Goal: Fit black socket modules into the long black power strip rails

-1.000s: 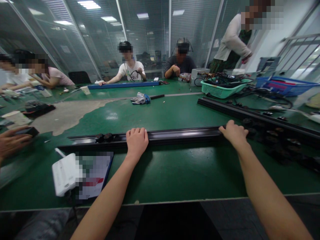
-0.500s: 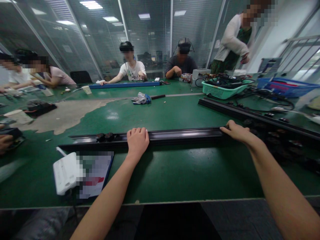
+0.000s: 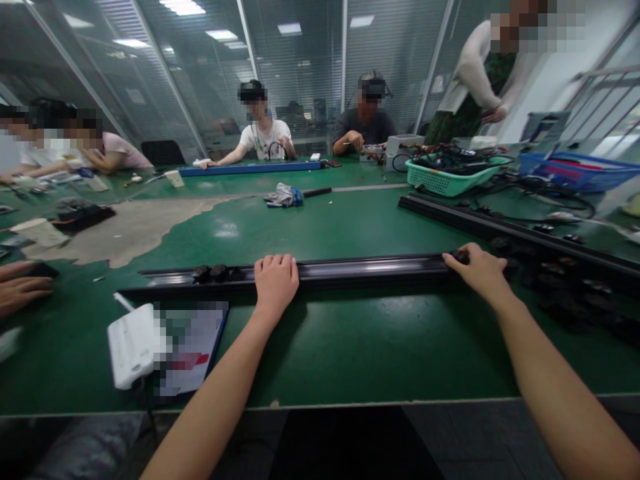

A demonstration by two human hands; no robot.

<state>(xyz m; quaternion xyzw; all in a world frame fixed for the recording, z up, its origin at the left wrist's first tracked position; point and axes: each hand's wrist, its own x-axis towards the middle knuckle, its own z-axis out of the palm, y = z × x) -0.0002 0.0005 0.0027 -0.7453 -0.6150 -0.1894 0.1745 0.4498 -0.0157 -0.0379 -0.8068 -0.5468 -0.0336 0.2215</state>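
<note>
A long black metal rail (image 3: 365, 272) lies across the green table (image 3: 350, 347) in front of me. My left hand (image 3: 274, 281) is curled over the rail near its middle, gripping it. Farther right, my right hand (image 3: 475, 270) rests on the rail's right stretch, its fingertips touching a small black part (image 3: 461, 256) there. Two small black parts (image 3: 213, 272) sit on the rail's left stretch.
A white device (image 3: 134, 345) and papers lie at my front left. A second black rail (image 3: 500, 230) and loose black parts (image 3: 565, 293) are at right, with a green basket (image 3: 450, 179) behind. Another person's hand (image 3: 20, 288) is at left; several people sit across.
My right hand has shifted slightly right along the rail and its fingers now touch a small black part. The left hand has stayed put. The neighbour's hand at left has moved.
</note>
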